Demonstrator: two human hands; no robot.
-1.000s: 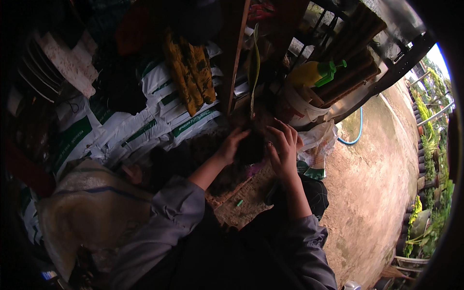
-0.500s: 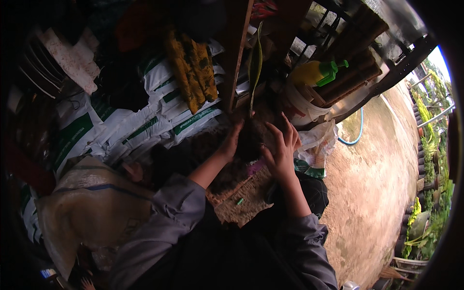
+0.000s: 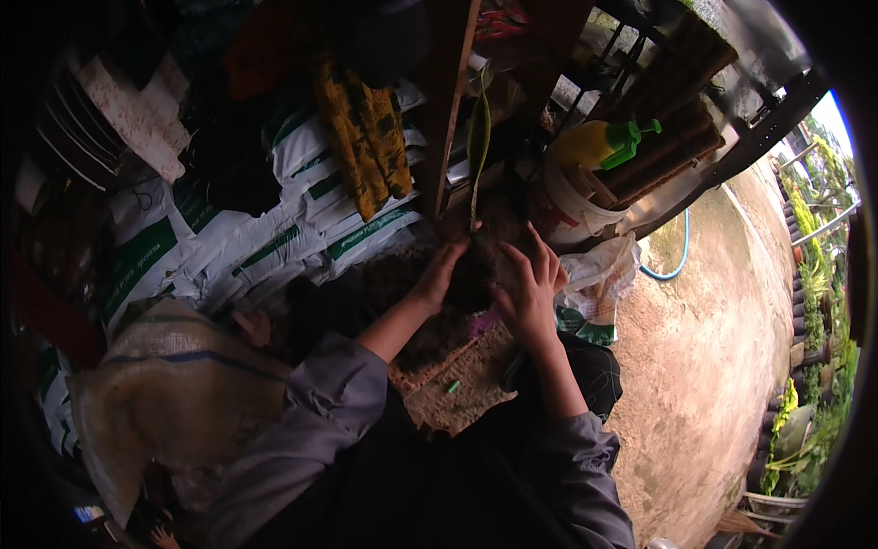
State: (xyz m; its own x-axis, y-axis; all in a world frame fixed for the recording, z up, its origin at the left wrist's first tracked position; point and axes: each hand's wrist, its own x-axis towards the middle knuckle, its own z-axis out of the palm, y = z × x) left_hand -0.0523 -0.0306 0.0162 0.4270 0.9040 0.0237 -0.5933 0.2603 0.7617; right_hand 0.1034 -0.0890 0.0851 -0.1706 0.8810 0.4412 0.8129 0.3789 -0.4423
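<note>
Your two hands stand either side of a dark mass (image 3: 471, 285) at the foot of a tall, narrow leaf (image 3: 478, 137). The mass is so deep in shadow that you cannot tell whether it is bare soil or a pot. Your left hand (image 3: 440, 274) has its fingers stretched along the left side, fingertips by the leaf's base; whether it grips anything you cannot tell. Your right hand (image 3: 530, 293) is open on the right, fingers apart and loosely bent, its contact with the mass unclear. A purple patch (image 3: 483, 322) shows only in part between your hands, and a small green piece (image 3: 453, 386) lies nearer you. Your sleeves hide the near right edge of the woven sack (image 3: 183, 393).

Light lettering runs over the green bands on the white bags (image 3: 137, 261) at left; most is bent or too small to make out. At far right, the white bucket (image 3: 581, 215), below a yellow bottle (image 3: 581, 145) with a green spray head, carries a red mark you cannot read.

Compared with half a second ago, the leaf's tip sits a little nearer you, and your left fingertips have shifted slightly right.
</note>
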